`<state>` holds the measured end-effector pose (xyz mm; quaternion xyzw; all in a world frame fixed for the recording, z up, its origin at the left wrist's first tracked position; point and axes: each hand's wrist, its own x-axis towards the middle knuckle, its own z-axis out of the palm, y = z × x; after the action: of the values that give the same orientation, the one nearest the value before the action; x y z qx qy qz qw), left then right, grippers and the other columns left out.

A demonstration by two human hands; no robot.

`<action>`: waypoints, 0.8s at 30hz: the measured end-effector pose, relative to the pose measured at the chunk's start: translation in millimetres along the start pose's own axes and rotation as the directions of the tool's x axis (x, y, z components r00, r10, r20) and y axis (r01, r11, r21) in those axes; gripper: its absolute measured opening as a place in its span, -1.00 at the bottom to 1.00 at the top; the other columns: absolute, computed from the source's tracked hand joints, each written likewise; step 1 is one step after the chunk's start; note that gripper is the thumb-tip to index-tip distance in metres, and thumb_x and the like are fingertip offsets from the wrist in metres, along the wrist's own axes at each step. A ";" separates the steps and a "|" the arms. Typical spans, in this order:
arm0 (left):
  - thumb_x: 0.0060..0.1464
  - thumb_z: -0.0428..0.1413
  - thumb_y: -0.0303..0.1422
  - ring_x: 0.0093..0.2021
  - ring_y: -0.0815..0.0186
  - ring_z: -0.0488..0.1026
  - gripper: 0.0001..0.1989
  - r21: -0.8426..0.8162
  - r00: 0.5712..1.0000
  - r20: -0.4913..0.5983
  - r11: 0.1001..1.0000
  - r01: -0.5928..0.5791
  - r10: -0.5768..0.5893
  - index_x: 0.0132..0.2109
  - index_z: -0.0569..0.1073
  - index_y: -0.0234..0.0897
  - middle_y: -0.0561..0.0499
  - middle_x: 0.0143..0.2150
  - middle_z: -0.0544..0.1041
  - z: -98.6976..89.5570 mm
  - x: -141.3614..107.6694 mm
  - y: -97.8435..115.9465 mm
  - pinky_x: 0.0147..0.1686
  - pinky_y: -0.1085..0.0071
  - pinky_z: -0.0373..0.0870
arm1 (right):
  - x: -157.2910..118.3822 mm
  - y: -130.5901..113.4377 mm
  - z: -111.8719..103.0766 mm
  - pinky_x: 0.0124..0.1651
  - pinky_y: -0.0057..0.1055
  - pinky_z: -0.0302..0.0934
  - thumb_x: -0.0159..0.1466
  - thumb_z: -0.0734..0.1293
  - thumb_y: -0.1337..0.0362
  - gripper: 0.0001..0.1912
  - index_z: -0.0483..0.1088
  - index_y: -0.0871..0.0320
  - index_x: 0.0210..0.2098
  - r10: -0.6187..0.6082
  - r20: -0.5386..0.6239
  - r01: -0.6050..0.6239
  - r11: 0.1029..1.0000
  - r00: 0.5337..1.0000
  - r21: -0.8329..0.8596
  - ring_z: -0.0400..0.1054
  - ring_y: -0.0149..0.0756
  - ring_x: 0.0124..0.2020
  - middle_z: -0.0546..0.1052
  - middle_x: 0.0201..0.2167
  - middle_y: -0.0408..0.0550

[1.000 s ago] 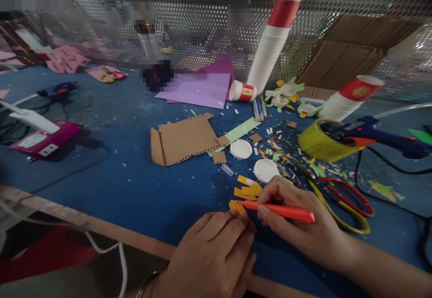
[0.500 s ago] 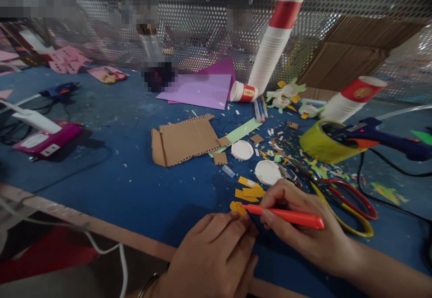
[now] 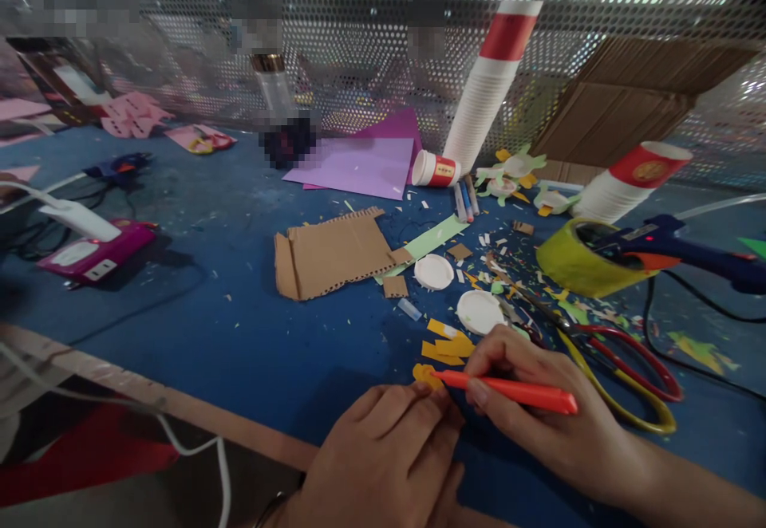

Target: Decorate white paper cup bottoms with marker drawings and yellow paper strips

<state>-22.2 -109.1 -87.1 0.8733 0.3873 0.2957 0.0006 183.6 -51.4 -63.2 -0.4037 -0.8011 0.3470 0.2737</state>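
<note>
My right hand [image 3: 538, 408] holds a red marker [image 3: 515, 392] in a writing grip, its tip at a small orange paper piece [image 3: 426, 376] with a rounded edge. My left hand [image 3: 388, 448] is closed, its fingers pressed together over the near side of that piece and holding it down at the table's front edge. The fingers hide part of the paper. Several yellow-orange paper strips [image 3: 448, 346] lie just beyond the marker tip. Past them are two white round discs [image 3: 477, 312]. Scissors [image 3: 628, 368] with red and yellow handles rest beside my right hand.
Flat cardboard [image 3: 338, 253] lies mid-table near a pale green strip [image 3: 436, 237]. A tape roll [image 3: 574, 273] with a glue gun [image 3: 688, 245] on it stands right. Stacked paper cups [image 3: 487, 97] lean at the back. A purple power strip [image 3: 99, 253] sits left.
The whole view has shifted slightly, with things sitting a little lower and to the right. Both hands keep their hold, and the marker tip stays at the orange paper piece.
</note>
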 end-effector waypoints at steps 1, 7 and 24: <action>0.28 0.07 -0.31 -0.09 0.24 0.52 -0.73 0.002 1.000 0.003 1.000 0.005 -0.005 0.02 0.52 -0.35 -0.02 -0.07 0.64 0.2 -0.2 0.0 -0.15 0.33 0.50 | -0.2 0.2 0.2 -0.54 -0.53 0.22 0.36 0.24 0.29 -0.87 0.31 0.07 -0.35 0.000 0.003 0.000 1.000 1.000 0.001 0.31 -0.46 -0.59 0.44 -0.54 -0.22; 0.27 0.10 -0.30 -0.09 0.27 0.52 -0.74 0.020 1.000 -0.014 1.000 -0.015 0.015 0.01 0.53 -0.33 0.03 -0.06 0.64 1.0 -2.3 0.6 -0.15 0.35 0.49 | -0.5 -0.5 0.3 -0.53 -0.55 0.23 0.36 0.23 0.29 -0.87 0.31 0.07 -0.35 -0.011 -0.018 0.011 1.000 1.000 -0.009 0.33 -0.46 -0.56 0.45 -0.52 -0.21; 0.28 0.08 -0.28 -0.08 0.29 0.50 -0.76 0.017 0.999 -0.030 0.999 -0.034 0.035 -0.02 0.53 -0.31 0.06 -0.06 0.63 2.8 -3.4 -2.9 -0.14 0.37 0.45 | 1.9 -3.1 0.3 -0.51 -0.55 0.27 0.36 0.23 0.29 -0.87 0.33 0.09 -0.33 -0.001 0.035 0.001 1.000 0.999 -0.004 0.37 -0.46 -0.54 0.47 -0.50 -0.19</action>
<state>-24.4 -108.7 -91.8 0.8752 0.3747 0.3054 -0.0177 181.0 -51.2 -60.6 -0.3978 -0.8065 0.3522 0.2592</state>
